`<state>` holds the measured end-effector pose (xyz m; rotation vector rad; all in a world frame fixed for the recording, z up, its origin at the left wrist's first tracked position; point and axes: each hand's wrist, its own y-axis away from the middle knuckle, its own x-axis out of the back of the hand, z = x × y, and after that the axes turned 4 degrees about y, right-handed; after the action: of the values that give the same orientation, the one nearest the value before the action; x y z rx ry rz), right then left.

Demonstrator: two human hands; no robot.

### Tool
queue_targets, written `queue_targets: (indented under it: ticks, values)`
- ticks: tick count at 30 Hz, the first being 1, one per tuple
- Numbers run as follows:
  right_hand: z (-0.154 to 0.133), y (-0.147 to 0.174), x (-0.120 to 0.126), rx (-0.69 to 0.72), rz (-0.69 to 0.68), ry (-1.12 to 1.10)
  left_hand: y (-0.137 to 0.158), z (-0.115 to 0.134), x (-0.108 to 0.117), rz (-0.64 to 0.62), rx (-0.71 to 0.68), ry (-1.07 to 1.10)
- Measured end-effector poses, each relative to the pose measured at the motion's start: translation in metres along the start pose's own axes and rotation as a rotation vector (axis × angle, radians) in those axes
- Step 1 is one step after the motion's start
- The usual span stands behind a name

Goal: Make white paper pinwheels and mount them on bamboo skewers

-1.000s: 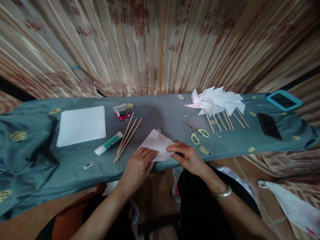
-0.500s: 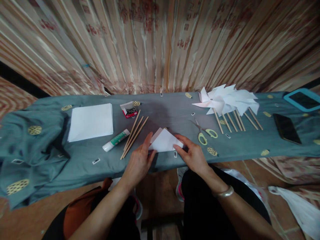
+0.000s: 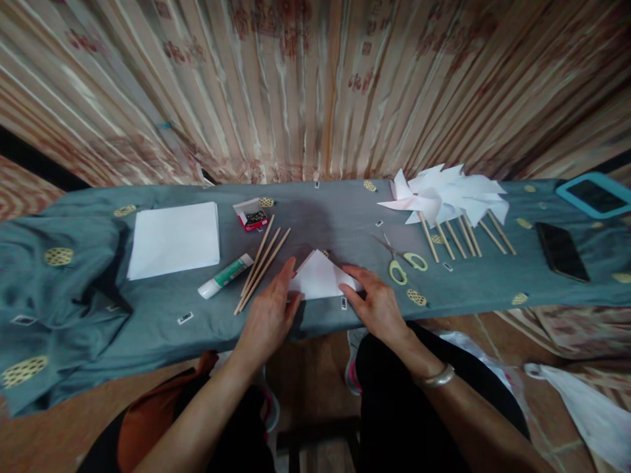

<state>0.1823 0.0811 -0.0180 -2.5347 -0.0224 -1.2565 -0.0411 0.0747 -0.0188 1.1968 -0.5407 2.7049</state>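
A white sheet of paper (image 3: 319, 278), folded into a triangle with its tip pointing away from me, is held just above or on the near part of the cloth. My left hand (image 3: 273, 305) grips its left corner between thumb and fingers. On the opposite corner, my right hand (image 3: 375, 299) pinches the paper, thumb on top. Left of the paper lie several thin wooden sticks (image 3: 262, 269) and a green-and-white glue stick (image 3: 225, 276). Scissors (image 3: 404, 261) with pale green handles rest to the right, their blades pointing away.
A stack of white paper (image 3: 175, 240) lies on the left, beside a small open red box (image 3: 252, 215) of dark little pieces. Several paper pinwheels (image 3: 446, 194) on sticks overlap at the back right. Farther right are a black phone (image 3: 562, 251) and a blue-framed device (image 3: 594, 195).
The folded paper's layers now line up more closely, the upper layer's tip having shifted left over the lower one. Both hands keep their hold on the corners.
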Motion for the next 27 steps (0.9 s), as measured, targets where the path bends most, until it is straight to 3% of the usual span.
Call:
queue_targets:
  ticks: [27]
  values:
    - [0.0048, -0.0059, -0.0039, 0.123, -0.014, 0.102, -0.0078, -0.0018, 0.0019, -0.031, 0.005, -0.049]
